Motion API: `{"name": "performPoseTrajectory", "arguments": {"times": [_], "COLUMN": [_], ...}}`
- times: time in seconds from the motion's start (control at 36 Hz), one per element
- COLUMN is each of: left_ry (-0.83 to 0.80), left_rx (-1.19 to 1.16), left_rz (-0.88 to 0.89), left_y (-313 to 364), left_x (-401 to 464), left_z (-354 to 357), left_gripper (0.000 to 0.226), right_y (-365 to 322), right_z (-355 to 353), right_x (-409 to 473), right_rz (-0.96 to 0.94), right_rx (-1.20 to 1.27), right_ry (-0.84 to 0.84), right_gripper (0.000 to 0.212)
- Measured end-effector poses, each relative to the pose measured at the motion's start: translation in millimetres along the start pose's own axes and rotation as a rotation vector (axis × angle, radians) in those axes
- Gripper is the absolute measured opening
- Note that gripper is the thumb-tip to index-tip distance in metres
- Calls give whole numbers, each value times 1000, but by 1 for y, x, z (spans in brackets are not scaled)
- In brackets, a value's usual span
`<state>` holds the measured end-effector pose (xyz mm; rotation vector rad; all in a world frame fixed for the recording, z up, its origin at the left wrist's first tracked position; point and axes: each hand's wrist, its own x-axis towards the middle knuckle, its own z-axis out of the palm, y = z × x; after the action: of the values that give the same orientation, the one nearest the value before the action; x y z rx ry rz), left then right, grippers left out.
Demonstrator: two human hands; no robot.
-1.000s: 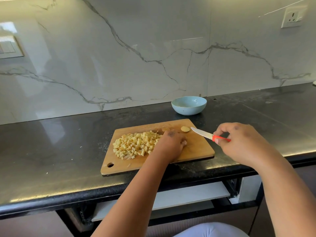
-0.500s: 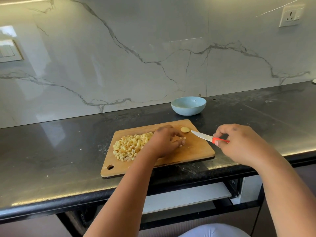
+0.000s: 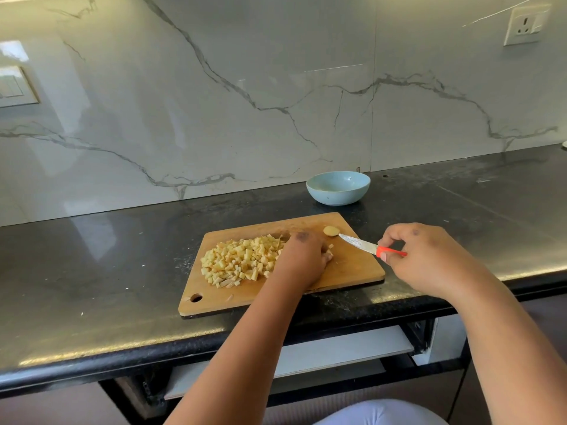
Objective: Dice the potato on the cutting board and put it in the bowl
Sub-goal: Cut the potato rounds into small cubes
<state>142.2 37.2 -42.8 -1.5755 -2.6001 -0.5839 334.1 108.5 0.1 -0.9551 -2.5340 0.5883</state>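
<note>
One marble-veined wall (image 3: 214, 102) rises behind one black countertop (image 3: 92, 271), the two largest things in view. The wall carries one socket plate (image 3: 525, 25) at upper right and one switch plate (image 3: 13, 87) at far left. On the countertop lies one wooden cutting board (image 3: 352, 271), with a hanging hole near its front left corner. Behind the board's far right corner, apart from it, stands one pale blue bowl (image 3: 338, 188); what lies inside is too faint to tell.

One heap of diced potato (image 3: 239, 260), too many cubes to count, covers the board's left half. One rounded potato end piece (image 3: 331, 230) sits alone near the board's far right edge.

Two hands show. The left hand (image 3: 302, 260) lies on the board at the heap's right edge, fingers curled downward against the cubes; whether they hold any cannot be told. The right hand (image 3: 429, 259) hovers off the board's right side and pinches the red handle of one small knife (image 3: 368, 247) between thumb and fingers. The blade slants across the board, its tip just beside the end piece.
</note>
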Motion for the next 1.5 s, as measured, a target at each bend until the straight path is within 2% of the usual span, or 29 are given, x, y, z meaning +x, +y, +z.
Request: {"name": "performPoseTrajectory", "arguments": {"times": [0.25,0.53,0.83,1.0,1.11,1.17,1.28,1.5], "left_ry": [-132,-21,-121,4,164,219,195,190], "left_rx": [-9,84,88,-5,-127,-76,58,89], "left_rz": [83,48,88,93,38,-9,-44,-26], "left_y": [-2,10,7,-2,-7,-9,-11,-10], "left_x": [3,7,2,-11,-19,-20,-22,-18], "left_z": [-17,-8,-16,-7,-4,-6,-7,-3], "left_gripper": [28,33,21,18,37,39,21,15], "right_y": [-1,-2,-8,-10,-10,-9,-10,-13], "right_z": [1,6,13,14,12,12,12,13], "right_x": [0,1,0,0,-1,-2,-4,-6], "right_rz": [-6,-8,-23,-17,-6,-10,-18,-40], "right_rx": [-12,-34,-58,-51,-49,-57,-53,-67], "right_ry": [-5,-10,-14,-21,-9,6,9,-5], "right_gripper": [9,8,7,7,7,7,7,7]}}
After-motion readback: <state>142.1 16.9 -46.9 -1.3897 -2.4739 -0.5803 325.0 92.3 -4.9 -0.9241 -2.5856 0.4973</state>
